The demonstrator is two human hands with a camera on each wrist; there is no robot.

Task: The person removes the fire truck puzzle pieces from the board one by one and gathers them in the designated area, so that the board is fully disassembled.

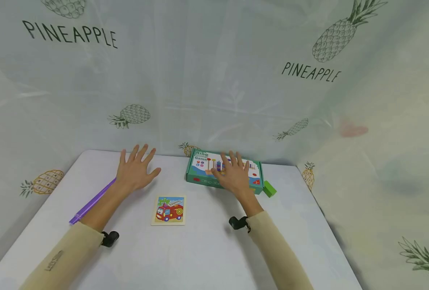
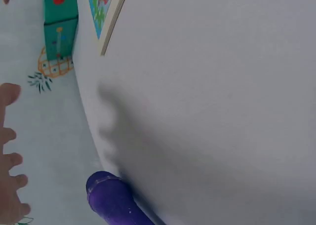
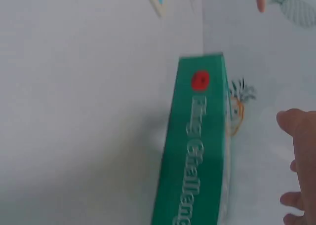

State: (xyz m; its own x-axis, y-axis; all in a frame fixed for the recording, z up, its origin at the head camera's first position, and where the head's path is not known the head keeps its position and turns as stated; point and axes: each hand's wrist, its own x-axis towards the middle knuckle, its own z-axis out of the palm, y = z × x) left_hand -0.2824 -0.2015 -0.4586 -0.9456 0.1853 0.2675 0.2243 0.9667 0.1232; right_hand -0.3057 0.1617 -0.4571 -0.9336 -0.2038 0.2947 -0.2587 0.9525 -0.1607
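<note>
My left hand (image 1: pixel 134 171) hovers over the back left of the table with its fingers spread, holding nothing. Below its forearm lies a purple stick (image 1: pixel 92 203), partly hidden by the arm; its rounded end (image 2: pixel 111 195) shows large in the left wrist view. My right hand (image 1: pixel 235 175), also spread, is above the green ring game box (image 1: pixel 203 179) and overlaps it in the head view. The box's printed side (image 3: pixel 195 136) faces the right wrist camera. Between the arms a square fire truck puzzle (image 1: pixel 169 210) lies flat on the table.
A small green block (image 1: pixel 269 189) lies against the right end of the box. The white table (image 1: pixel 185 257) ends at a hanging curtain (image 1: pixel 214 80) printed with pineapples, behind and at the sides.
</note>
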